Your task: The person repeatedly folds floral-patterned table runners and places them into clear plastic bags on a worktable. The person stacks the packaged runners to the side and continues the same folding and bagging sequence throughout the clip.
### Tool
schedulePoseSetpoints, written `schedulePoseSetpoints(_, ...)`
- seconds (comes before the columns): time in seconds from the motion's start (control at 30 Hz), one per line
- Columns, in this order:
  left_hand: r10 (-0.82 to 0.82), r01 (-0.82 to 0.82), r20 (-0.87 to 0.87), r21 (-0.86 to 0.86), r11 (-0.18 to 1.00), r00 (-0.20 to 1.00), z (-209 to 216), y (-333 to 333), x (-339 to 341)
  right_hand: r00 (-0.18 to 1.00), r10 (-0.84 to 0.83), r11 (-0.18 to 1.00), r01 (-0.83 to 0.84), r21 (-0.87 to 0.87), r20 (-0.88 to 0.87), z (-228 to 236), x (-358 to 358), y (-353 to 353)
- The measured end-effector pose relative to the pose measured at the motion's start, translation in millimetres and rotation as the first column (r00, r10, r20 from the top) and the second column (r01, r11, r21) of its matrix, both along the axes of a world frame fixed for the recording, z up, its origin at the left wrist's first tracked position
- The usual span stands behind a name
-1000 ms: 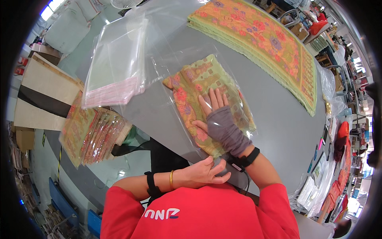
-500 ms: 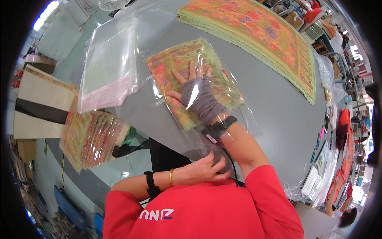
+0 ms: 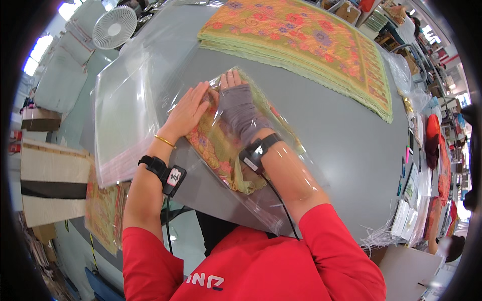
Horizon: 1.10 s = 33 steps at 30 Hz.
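A folded green-and-orange floral scarf (image 3: 208, 150) lies inside a clear plastic bag (image 3: 263, 208) on the grey table. My right hand (image 3: 238, 100), in a grey fingerless glove, reaches into the bag and rests on the scarf near its far end, fingers stretched out. Against the far left edge of the bag lies my left hand (image 3: 188, 113), flat with fingers extended, touching the plastic from outside. Its fingertips come close to the right hand. Part of the scarf is hidden under the gloved hand and forearm, and its near end looks bunched.
A pile of floral scarves (image 3: 296, 37) covers the table's far side. Flat clear bags (image 3: 123, 118) are stacked at the left, with bagged scarves (image 3: 100, 213) below them. Pens (image 3: 401, 173) and papers line the right edge. A white fan (image 3: 114, 26) stands far left.
My left hand has moved from beside my body up to the bag's far left edge. My right hand has slid toward the far end of the scarf, its fingers now closer together.
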<state>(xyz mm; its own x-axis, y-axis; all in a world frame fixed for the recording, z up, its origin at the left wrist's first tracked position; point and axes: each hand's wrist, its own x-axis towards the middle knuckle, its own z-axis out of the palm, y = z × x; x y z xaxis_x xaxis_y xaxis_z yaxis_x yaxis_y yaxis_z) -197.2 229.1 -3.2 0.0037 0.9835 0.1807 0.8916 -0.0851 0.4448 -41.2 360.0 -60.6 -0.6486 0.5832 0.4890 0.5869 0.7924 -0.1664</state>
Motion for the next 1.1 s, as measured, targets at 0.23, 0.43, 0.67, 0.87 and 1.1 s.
schedulePoseSetpoints(0.23,-0.061,0.08,-0.211,0.081,0.993,0.975,-23,6,-2,0.963,-0.118,0.993,0.12,0.006,0.244,12,19,-11)
schedulePoseSetpoints(0.43,-0.093,0.11,-0.325,0.033,0.993,0.941,-13,6,-1,0.99,0.062,0.993,-0.048,-0.112,0.128,36,172,-76)
schedulePoseSetpoints(0.67,-0.244,0.321,-0.374,0.159,0.934,0.895,5,-23,81,0.963,0.0,0.972,0.064,-0.227,0.271,55,278,-133)
schedulePoseSetpoints(0.87,-0.412,0.434,-0.193,0.086,0.897,0.89,10,-67,153,0.978,0.094,0.96,-0.039,-0.279,0.187,63,312,-137)
schedulePoseSetpoints(1.1,-0.455,0.459,-0.301,-0.063,0.886,0.838,11,-90,185,0.805,0.566,0.648,-0.567,-0.509,-0.177,73,341,-200)
